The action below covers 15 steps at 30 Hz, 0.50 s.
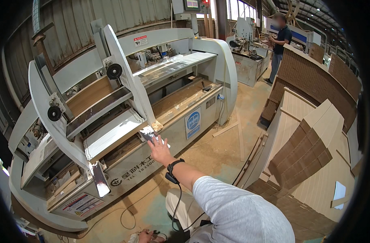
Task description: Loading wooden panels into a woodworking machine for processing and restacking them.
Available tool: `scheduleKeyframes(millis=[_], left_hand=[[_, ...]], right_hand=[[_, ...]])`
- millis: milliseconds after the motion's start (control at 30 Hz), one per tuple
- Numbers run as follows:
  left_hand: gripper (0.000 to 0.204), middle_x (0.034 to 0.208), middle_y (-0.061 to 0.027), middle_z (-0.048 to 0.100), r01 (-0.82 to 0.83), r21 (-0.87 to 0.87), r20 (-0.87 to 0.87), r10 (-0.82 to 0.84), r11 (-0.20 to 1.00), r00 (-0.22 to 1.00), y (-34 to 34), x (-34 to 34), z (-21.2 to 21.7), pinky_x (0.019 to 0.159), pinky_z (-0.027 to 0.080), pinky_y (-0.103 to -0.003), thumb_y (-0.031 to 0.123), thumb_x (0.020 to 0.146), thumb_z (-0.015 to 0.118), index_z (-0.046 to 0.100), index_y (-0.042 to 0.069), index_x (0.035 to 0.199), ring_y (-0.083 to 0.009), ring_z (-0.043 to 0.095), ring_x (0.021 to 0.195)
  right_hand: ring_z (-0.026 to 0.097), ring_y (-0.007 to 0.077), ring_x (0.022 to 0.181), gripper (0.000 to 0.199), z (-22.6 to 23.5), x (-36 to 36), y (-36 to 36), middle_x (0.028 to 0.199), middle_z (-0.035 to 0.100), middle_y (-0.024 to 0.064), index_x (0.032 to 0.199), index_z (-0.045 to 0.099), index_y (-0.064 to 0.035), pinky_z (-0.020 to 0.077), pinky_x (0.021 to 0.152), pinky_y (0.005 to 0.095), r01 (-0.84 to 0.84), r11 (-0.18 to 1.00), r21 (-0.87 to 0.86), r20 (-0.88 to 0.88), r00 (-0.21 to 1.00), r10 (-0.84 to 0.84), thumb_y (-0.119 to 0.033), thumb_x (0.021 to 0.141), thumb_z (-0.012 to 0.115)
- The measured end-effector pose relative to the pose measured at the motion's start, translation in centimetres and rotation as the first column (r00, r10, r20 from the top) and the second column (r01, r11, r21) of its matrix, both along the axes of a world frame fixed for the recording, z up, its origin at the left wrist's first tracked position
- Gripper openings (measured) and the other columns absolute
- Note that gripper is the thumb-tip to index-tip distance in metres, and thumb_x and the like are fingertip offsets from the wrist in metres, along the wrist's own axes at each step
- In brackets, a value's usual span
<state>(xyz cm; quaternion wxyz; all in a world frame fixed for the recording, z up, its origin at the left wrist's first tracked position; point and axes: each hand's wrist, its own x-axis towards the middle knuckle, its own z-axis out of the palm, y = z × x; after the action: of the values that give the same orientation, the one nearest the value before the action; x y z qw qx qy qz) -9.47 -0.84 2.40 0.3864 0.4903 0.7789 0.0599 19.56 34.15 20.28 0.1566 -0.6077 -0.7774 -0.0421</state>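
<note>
My right hand (159, 150) reaches out with fingers spread, by the white-smeared dark metal support arm (148, 133) on the front of a large grey-white machine (170, 148). It looks to be touching that arm's end, holding nothing. A black strap (173, 167) with a cable circles my right wrist. Left of the hand, a white-faced wooden panel (114, 135) with a notched edge lies in the machine between two curved uprights. A second support arm (99, 180) sticks out below the panel's left end. Low at the bottom edge, my left hand (144, 236) shows only partly; its fingers are unclear.
Stacked long brown panels (314, 162) rise to my right. Loose wood strips (239, 135) lie on the dusty floor beside the machine. Cables (128, 214) run across the floor in front. A person (280, 40) stands at the far right, near another machine (249, 60).
</note>
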Motion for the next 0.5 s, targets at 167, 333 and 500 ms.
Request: scheduleKeyframes(millis=[167,333,500], left_hand=[[0.05,0.092,-0.0172,0.064,0.0,-0.024,-0.019,0.0,1.0,1.0,-0.1,0.3,0.2,0.076,0.049,-0.035,0.036,0.072,0.069,0.059,0.004,0.108,-0.0274,0.063,0.086],[0.05,0.094,-0.0177,0.064,0.025,-0.001,-0.023,-0.025,1.0,0.999,0.1,-0.1,-1.3,0.077,0.049,-0.035,0.036,0.072,0.07,0.059,0.004,0.108,-0.0277,0.062,0.088],[0.051,0.095,-0.0176,0.064,0.0,-0.02,-0.032,-0.001,1.0,0.999,0.1,-0.5,-0.6,0.08,0.048,-0.036,0.036,0.071,0.07,0.059,0.003,0.109,-0.0288,0.062,0.09]], right_hand=[[0.021,0.0363,0.131,0.064,0.1,0.0,-0.1,0.141,0.028,0.0148,0.136,0.032,-0.0142,0.0212,0.1,0.0591,0.005,1.0,-0.03,0.004,1.0,-0.005,-0.031,0.08,0.056],[0.02,0.0361,0.132,0.063,0.1,0.5,-0.2,0.142,0.026,0.0142,0.137,0.031,-0.0148,0.0202,0.101,0.0587,0.025,0.998,-0.054,0.027,0.999,-0.024,-0.032,0.081,0.054],[0.019,0.0359,0.132,0.064,0.5,-0.3,0.0,0.142,0.026,0.0135,0.138,0.029,-0.015,0.0192,0.102,0.0582,0.006,0.998,-0.057,0.013,1.0,-0.006,-0.033,0.082,0.054]])
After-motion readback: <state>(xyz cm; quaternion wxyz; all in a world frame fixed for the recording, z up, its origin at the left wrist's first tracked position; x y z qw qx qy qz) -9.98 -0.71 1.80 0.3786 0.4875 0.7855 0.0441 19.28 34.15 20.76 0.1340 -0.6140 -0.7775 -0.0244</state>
